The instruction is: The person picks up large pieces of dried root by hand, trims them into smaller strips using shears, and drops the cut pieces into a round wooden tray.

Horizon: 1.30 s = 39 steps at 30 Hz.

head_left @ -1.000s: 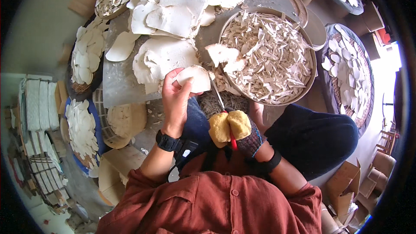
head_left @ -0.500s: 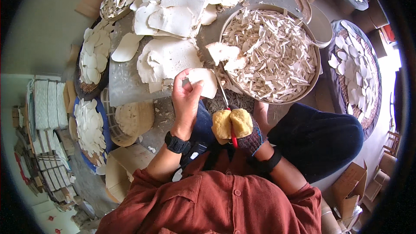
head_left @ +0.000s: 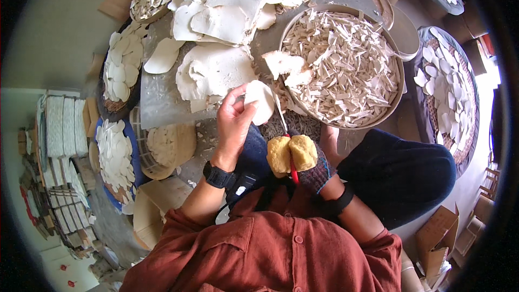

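Observation:
My left hand (head_left: 233, 119) pinches a thin white oval slice (head_left: 259, 102) between thumb and fingers. Its right edge lies close beside the blades of a pair of scissors (head_left: 280, 109); whether they touch I cannot tell. The scissors have red handles wrapped in thick yellow foam padding (head_left: 303, 153). My right hand (head_left: 320, 174), in a dark knitted glove, is closed around those padded handles, and most of its fingers are hidden beneath the foam. Just beyond the blades, a ragged white piece (head_left: 286, 66) leans over the rim of a round tray (head_left: 400, 84).
White offcuts (head_left: 346, 65) heap up in the round tray. Large white sheets (head_left: 221, 16) are stacked on the grey board (head_left: 162, 109). Baskets of oval slices stand left (head_left: 114, 154) and right (head_left: 448, 84). A cardboard box (head_left: 437, 232) sits at lower right.
The white slice has turned in my left hand and shows a rounder outline beside the blades. My right hand keeps its grip on the scissors. The whole view has shifted slightly.

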Available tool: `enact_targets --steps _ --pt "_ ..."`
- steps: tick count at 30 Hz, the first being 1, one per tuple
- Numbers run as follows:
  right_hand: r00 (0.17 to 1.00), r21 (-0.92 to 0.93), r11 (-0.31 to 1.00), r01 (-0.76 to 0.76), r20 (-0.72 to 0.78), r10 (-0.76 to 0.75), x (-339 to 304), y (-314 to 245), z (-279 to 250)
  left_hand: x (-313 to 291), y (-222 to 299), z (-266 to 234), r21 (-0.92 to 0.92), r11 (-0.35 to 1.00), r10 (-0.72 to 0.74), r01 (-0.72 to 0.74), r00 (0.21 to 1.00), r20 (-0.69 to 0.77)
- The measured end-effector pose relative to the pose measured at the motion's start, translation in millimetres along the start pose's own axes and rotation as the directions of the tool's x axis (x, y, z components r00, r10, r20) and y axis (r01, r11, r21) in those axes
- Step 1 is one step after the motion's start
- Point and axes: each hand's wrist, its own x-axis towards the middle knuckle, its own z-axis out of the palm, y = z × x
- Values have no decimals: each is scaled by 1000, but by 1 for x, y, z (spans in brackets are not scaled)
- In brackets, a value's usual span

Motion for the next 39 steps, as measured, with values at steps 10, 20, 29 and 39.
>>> enact_targets --steps 10,20,29,39 --pt "991 -23 999 -35 130 38 -3 -20 6 -1 7 -20 117 985 -147 129 976 161" --pt "957 -138 990 5 289 36 -3 30 -1 -2 111 -176 862 492 515 -125 840 -172" --pt "936 102 994 -48 351 9 -8 -35 16 98 33 5 289 931 -307 224 908 285" --pt "941 40 998 -58 335 41 -13 -35 7 161 141 -84 17 988 152 -154 986 60"
